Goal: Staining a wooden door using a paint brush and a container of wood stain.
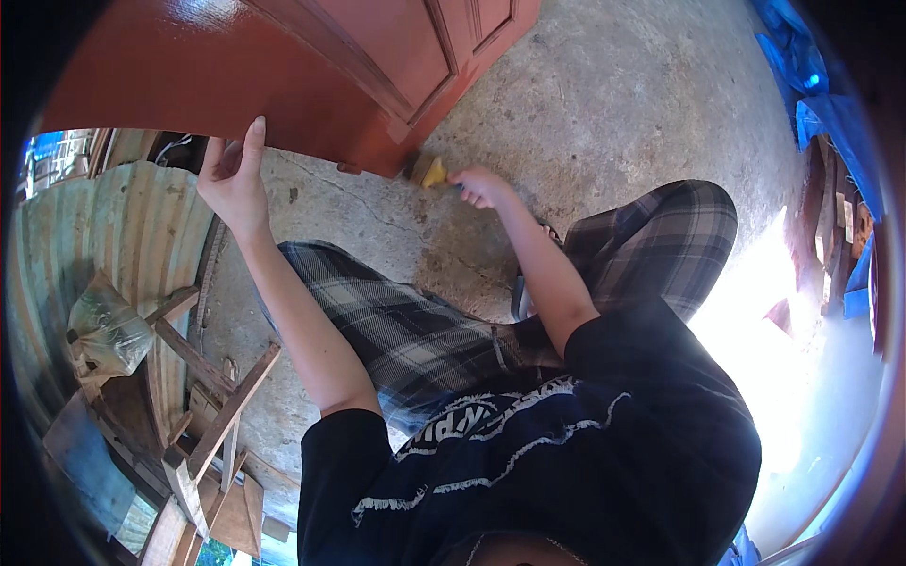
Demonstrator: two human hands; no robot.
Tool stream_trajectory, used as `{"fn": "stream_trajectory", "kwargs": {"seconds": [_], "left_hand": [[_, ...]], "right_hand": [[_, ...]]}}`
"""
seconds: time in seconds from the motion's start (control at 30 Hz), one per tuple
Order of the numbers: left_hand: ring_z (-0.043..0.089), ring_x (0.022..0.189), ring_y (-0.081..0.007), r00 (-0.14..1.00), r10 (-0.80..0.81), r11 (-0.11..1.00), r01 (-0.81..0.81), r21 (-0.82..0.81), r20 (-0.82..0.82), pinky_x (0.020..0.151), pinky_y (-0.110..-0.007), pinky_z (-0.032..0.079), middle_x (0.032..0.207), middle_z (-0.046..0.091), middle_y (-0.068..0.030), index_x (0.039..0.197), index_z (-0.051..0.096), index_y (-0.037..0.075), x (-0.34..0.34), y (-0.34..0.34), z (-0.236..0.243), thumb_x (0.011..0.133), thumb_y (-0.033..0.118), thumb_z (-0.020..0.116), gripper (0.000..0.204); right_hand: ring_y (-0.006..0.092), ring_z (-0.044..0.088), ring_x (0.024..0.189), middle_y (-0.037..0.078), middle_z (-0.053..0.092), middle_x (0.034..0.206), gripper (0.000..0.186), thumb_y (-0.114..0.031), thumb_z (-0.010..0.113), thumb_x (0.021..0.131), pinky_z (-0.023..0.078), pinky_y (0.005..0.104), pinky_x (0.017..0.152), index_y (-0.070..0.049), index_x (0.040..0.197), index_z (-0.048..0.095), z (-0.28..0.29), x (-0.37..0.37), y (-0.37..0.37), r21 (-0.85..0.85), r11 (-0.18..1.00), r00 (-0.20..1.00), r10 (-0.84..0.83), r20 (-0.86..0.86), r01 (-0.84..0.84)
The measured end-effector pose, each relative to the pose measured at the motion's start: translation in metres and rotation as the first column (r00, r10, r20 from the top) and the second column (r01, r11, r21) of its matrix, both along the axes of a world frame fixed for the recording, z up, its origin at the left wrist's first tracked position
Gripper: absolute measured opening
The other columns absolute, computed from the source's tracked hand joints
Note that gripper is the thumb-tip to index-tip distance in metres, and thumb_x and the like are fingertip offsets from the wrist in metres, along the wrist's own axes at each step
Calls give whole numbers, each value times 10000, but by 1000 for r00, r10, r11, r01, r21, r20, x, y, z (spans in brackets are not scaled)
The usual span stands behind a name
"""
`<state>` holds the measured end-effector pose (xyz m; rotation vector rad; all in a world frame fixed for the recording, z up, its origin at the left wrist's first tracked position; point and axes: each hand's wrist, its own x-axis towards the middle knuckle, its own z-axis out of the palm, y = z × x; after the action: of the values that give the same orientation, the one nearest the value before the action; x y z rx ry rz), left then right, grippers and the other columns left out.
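Note:
A reddish-brown panelled door [274, 90] stretches across the upper left, with a glossy patch near its top. My left hand [234, 184] grips its near edge, the thumb on the painted face and the fingers curled behind. In my right hand [483, 187] is a paintbrush [434, 174] with a yellow band; my fingers are closed round its handle. Its dark bristles are at the door's lower corner; whether they touch the wood I cannot tell.
Stained concrete floor [623, 104] lies beyond my crossed legs. Corrugated metal sheeting [142, 212], a plastic bag [111, 325] and a wooden frame [231, 415] stand at the left. Blue tarp [840, 141] and boards [830, 217] line the far right.

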<state>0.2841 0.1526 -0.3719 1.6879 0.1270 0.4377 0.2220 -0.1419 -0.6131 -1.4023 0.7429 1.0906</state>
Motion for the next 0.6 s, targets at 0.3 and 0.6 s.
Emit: {"fn": "stream_trajectory", "kwargs": {"seconds": [0.3,0.6], "left_hand": [[602,897,-116,1000,3,999,-2,-39,23,837,-246,475,1027,661,-84,1126,631,-73,5,-14,-1,834,74,724,340],[593,908,-108,997,-25,998,29,-64,69,845,-240,460,1035,657,-80,1154,612,-77,7,-13,-2,843,42,704,346]], "right_hand": [[66,338,411,-24,419,557,161,-292,539,906,258,247,361,-156,879,621,16,96,-96,-62,807,790,-555,262,587],[162,535,523,63,608,687,302,-335,625,872,396,309,477,-103,1052,698,-9,51,-99,-375,910,853,48,519,177]]}}
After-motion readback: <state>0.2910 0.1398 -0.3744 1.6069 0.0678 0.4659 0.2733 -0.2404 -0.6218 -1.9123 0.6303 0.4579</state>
